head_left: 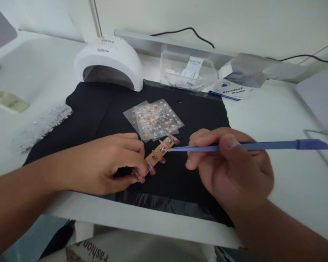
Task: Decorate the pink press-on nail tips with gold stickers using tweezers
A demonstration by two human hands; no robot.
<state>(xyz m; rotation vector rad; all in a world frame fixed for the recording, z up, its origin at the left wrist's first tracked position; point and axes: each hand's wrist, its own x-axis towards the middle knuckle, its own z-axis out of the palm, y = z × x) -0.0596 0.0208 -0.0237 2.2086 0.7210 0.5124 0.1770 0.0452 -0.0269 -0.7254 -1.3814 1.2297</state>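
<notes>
My left hand [117, 162] is closed at the near end of a narrow wooden nail stand [150, 159], its fingers pinched around that end. Several long, pinkish false nails [159, 156] sit across the stand, with small shiny metal studs between them. In my right hand [232, 163] is a pair of blue tweezers [259, 146], held between thumb and fingers. The silver tips of the tweezers reach the stand near its middle studs; whether they grip anything is too small to tell. Just behind the stand lie overlapping clear sticker sheets [160, 118] with white and orange motifs.
A black cloth [98, 109] covers the middle of the white table. Behind it stand a white nail lamp [109, 58], a clear plastic box [188, 78] of packets and an alcohol pads box [235, 87]. At left lie a pale bottle [11, 102] and a sparkly clear packet [43, 125].
</notes>
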